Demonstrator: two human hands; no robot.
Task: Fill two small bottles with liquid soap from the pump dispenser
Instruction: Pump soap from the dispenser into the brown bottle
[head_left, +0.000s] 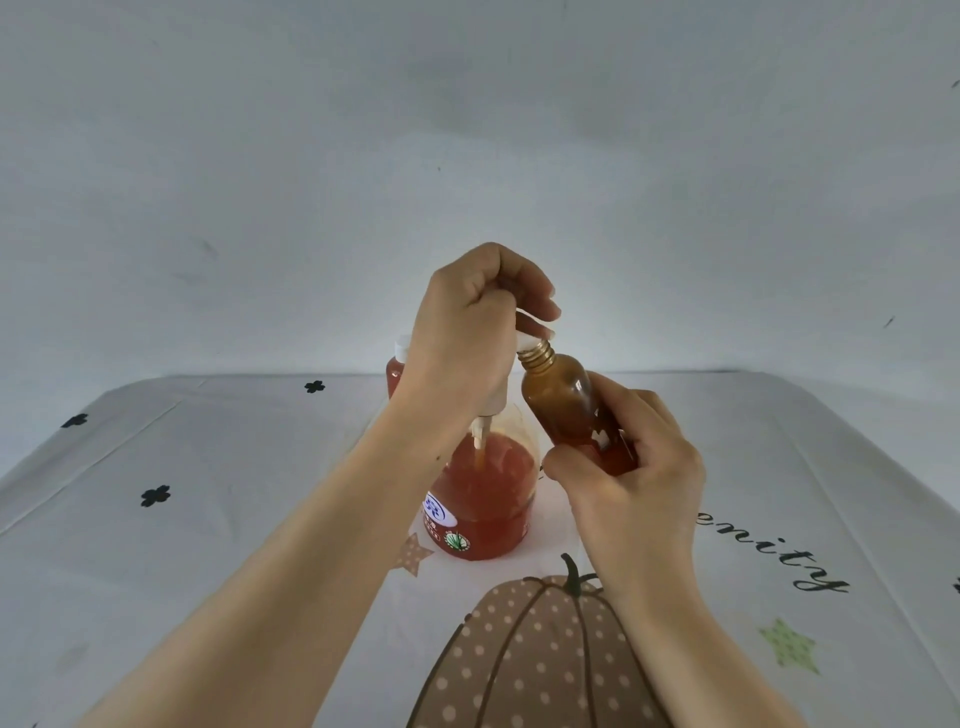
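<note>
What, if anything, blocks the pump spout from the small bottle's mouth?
Nothing visible. The small bottle, tilted in the right hand, has its uncapped neck right at the spout tip; the left hand grips the pump dispenser's top above it.

A white cloth (208, 519) with fold lines covers the bench. On its near part a brown pumpkin with pale dots (519, 660) is printed. A small brown dotted star (413, 556) lies left of it and a green star (789, 647) right. Black clover marks (155, 495) are scattered on the left, black script letters (779, 551) on the right. Behind stands a plain pale grey wall (467, 130).
</note>
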